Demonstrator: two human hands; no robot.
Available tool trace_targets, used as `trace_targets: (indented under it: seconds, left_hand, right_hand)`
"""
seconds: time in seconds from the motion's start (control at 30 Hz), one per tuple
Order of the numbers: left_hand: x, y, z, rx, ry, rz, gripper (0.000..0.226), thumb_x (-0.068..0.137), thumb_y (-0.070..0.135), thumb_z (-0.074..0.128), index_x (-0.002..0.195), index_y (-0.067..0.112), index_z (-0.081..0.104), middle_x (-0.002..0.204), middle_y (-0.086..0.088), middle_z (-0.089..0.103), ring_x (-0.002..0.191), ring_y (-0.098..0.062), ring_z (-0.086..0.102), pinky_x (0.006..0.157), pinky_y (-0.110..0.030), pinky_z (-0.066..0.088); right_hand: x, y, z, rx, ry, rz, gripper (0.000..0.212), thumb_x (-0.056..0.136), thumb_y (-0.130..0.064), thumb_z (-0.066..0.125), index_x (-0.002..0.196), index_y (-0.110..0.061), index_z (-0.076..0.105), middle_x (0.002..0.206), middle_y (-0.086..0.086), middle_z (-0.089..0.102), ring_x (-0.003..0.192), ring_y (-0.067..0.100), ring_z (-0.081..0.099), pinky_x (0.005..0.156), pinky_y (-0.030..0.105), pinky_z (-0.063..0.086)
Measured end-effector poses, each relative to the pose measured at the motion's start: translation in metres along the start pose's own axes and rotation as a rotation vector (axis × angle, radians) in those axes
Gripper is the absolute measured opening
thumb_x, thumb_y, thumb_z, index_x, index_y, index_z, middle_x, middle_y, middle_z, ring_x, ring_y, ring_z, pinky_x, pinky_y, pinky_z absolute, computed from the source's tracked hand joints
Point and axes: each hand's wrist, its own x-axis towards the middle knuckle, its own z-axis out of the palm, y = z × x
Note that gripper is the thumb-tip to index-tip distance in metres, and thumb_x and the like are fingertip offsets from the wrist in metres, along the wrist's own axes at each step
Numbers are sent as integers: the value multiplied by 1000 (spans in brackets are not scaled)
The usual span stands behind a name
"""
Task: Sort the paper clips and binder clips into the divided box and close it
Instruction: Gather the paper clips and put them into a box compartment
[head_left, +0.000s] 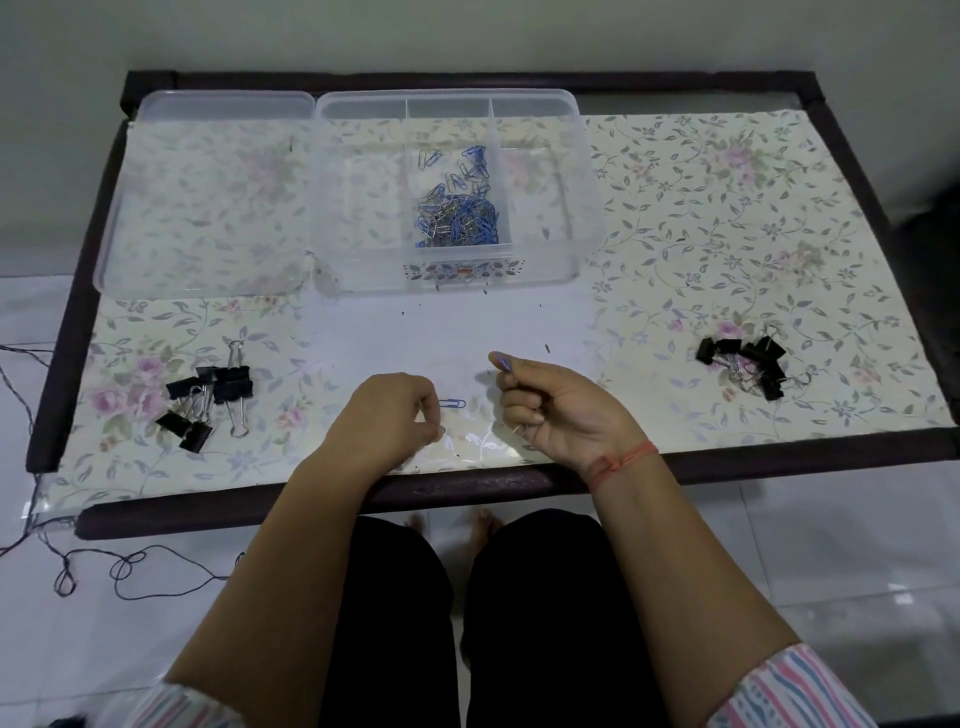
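- Clear plastic, the lid lies off the box at the far left of the tabletop. Nearer the front edge sits a heap of black binder clips, untouched.
- At back centre the divided box stands open, with paper clips piled in its middle compartment.
- Near the front edge the left hand, fingers curled, seems to pinch a blue clip. A loose paper clip lies just beside its fingertips.
- Close by, the right hand is closed round a few gathered clips, blue ends poking out.
- Far right waits a second binder clip heap.
- Paper-clip gathering looks nearly done. Next, probably lift the loose one, then carry both handfuls to the middle compartment.
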Motion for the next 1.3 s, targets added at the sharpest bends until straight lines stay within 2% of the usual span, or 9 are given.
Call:
trace_targets:
  seconds: [0.1, 0.27, 0.37, 0.5, 0.67, 0.97, 1.03, 1.17, 1.3]
  left_hand:
    - [-3, 4, 2, -104, -27, -29, 6, 80, 15, 63, 77, 12, 61, 62, 5, 50, 58, -11, 46, 52, -20, 33]
    - [2, 5, -6, -1066, -80, -241, 21, 84, 4, 55, 66, 11, 61, 75, -15, 49, 52, -15, 31, 40, -19, 25]
    - [7, 2, -7, -1232, -70, -298, 25, 84, -3, 48, 70, 12, 61, 69, -11, 46, 49, -13, 25, 36, -16, 21]
    - [8, 7, -2, -1019, -26, -330, 26, 82, -3, 43, 99, 6, 60, 49, -1, 47, 38, -11, 26, 38, -18, 19]
    - [9, 13, 5, -341, 152, -72, 15, 73, 18, 71, 85, 17, 63, 61, 2, 46, 49, -7, 41, 50, -20, 34]
    - [12, 28, 14, 64, 65, -82, 15, 83, 20, 62, 72, 13, 55, 63, 6, 49, 69, -16, 47, 59, -24, 30]
    - [9, 30, 11, -207, 4, -152, 21, 85, 21, 60, 68, 11, 52, 61, -1, 47, 59, -17, 42, 53, -25, 32]
    - [7, 32, -8, -1247, -110, -351, 25, 93, 16, 51, 69, 10, 46, 61, -1, 43, 44, -8, 31, 38, -15, 26]
    - [9, 40, -16, -1733, -80, -421, 13, 94, 3, 43, 83, 7, 49, 66, -2, 44, 40, -4, 35, 34, -12, 26]
  right_hand:
    - [2, -1, -2, 159, -40, 39, 10, 87, -9, 49, 80, -9, 57, 62, -2, 44, 39, 5, 33, 38, 13, 23]
    - [1, -2, -11, 312, -66, 8, 16, 79, -9, 41, 68, -11, 53, 64, 1, 44, 45, 10, 36, 42, 18, 28]
    - [2, -2, -10, 272, -77, -3, 17, 78, -13, 41, 63, -12, 50, 60, 0, 42, 44, 11, 34, 41, 19, 26]
    - [6, 0, -10, 205, -67, 4, 39, 90, -28, 39, 54, -15, 46, 53, -1, 40, 37, 9, 34, 37, 18, 22]
    - [7, -2, -11, 195, -23, -12, 42, 94, -31, 42, 56, -15, 47, 51, -3, 39, 35, 7, 31, 35, 16, 18]
    - [7, 0, -12, 295, 12, 61, 39, 93, -30, 45, 57, -14, 48, 51, -3, 39, 34, 7, 30, 33, 15, 19]
    - [6, 0, -12, 336, 37, 67, 39, 92, -29, 45, 57, -14, 49, 52, -3, 38, 34, 7, 30, 30, 15, 21]
    - [4, -3, 0, 449, 98, 5, 35, 93, -24, 43, 61, -12, 48, 48, -2, 38, 30, 8, 29, 27, 16, 21]
    - [5, -15, 24, 553, 46, -40, 36, 94, -21, 41, 60, -11, 48, 44, -2, 39, 28, 8, 29, 28, 17, 18]
